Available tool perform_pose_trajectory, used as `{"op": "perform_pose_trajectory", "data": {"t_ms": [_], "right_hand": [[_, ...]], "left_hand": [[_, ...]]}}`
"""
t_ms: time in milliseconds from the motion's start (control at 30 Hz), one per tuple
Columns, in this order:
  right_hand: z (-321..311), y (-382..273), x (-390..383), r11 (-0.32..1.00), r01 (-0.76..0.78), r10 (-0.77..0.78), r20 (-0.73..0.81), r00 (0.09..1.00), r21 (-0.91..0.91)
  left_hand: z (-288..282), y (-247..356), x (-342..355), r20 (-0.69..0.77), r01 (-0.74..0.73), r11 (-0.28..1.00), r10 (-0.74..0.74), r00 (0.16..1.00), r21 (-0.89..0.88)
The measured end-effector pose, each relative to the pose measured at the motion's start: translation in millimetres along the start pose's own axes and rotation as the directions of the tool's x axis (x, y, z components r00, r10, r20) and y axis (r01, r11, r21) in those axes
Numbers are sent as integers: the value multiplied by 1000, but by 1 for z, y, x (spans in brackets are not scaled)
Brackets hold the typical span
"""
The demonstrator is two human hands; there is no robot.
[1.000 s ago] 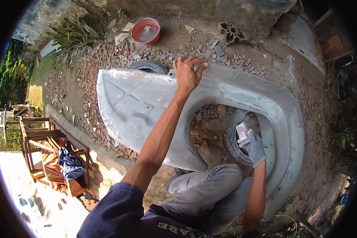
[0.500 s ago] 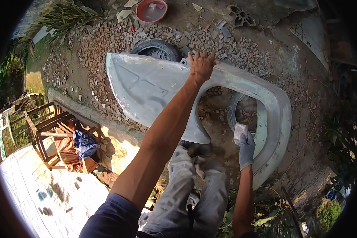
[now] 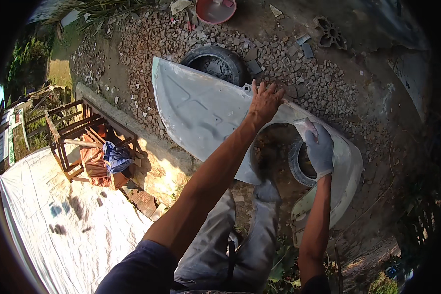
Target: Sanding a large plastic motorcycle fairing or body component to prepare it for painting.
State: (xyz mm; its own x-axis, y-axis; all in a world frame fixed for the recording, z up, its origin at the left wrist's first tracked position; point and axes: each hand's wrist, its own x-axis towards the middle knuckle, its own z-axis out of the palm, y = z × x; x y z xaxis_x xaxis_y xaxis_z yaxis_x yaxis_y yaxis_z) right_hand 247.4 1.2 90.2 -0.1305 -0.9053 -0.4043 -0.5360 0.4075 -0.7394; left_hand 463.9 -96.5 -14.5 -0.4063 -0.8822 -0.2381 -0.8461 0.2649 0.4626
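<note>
A large grey vehicle body panel [image 3: 198, 105], patchy with primer, lies across two tyres, its curved arm bending round an opening on the right. My bare left hand [image 3: 266, 102] rests on its far edge near a small tab, fingers spread. In a grey glove, my right hand [image 3: 321, 149] grips a pale pinkish block [image 3: 305, 126] that looks like a sanding block. The block lies against the panel's arm above the opening; its underside is hidden. One tyre [image 3: 240, 66] shows beyond the far edge, the other tyre [image 3: 295, 164] through the opening.
Broken stones [image 3: 142, 54] cover the ground around the panel. At the far side are a red basin [image 3: 215, 19] with water and a patterned vent block [image 3: 330, 33]. A wooden frame [image 3: 59, 142] draped with cloths stands left, beside a white sheet [image 3: 98, 230].
My right hand has carried the block from over the opening up and away from me onto the panel's arm. My left hand stays on the far edge. The whole view has shifted.
</note>
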Motion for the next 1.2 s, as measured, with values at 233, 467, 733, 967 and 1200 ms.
{"op": "perform_pose_trajectory", "data": {"t_ms": [233, 467, 733, 967, 1200], "right_hand": [[102, -20, -11, 1000, 15, -20, 323, 946, 16], [167, -61, 5, 895, -130, 29, 236, 971, 426], [306, -153, 93, 966, 253, -259, 242, 935, 55], [466, -201, 335, 915, 272, -252, 105, 962, -297], [672, -177, 568, 746, 145, 9, 227, 974, -650]], "left_hand": [[-18, -14, -10, 23, -27, 999, 27, 999, -28], [-99, -66, -84, -51, 79, 889, -114, 992, -450], [-118, -259, -156, 291, 432, 280, -427, 856, -857], [-124, -400, -160, 288, 290, 738, -135, 948, -609], [-125, -462, -174, 381, 215, 694, 93, 920, -687]]}}
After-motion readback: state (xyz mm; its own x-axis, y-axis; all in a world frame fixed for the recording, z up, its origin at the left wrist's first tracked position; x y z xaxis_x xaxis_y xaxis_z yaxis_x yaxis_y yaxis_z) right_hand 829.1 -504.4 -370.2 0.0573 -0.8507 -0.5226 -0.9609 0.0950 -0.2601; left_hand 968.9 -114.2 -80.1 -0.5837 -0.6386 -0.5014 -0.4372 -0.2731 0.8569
